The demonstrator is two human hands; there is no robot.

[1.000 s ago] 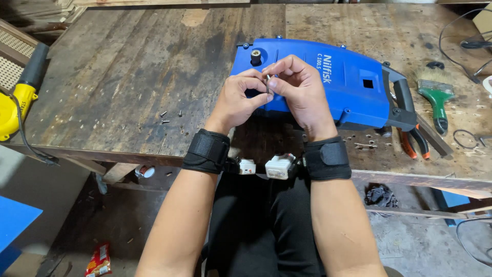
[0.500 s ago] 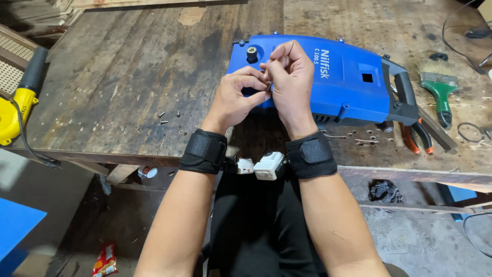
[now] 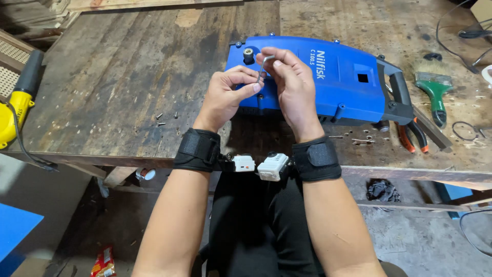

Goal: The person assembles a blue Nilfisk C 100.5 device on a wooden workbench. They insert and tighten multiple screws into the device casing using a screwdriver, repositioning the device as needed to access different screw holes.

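Observation:
A blue plastic machine housing [image 3: 338,82] lies flat on the worn wooden workbench [image 3: 118,87], with a black handle at its right end. Over its left end my right hand [image 3: 292,87] pinches the top of a small bent metal hex key [image 3: 264,65]. My left hand [image 3: 225,97] is curled beside it, its fingertips at the key's lower end, touching or holding something too small to make out. A round brass-ringed port [image 3: 249,53] shows on the housing just above my fingers. Both wrists carry black straps with small white devices.
A few loose screws [image 3: 165,119] lie left of my hands, more under the housing's right end. Red-handled pliers [image 3: 412,136] and a green-handled brush [image 3: 433,90] lie at right. A yellow and black power tool [image 3: 18,102] sits at the left edge. Cables lie far right.
My hands and the key stay together over the housing's left end. The view has shifted slightly, and my right hand now holds the key more upright.

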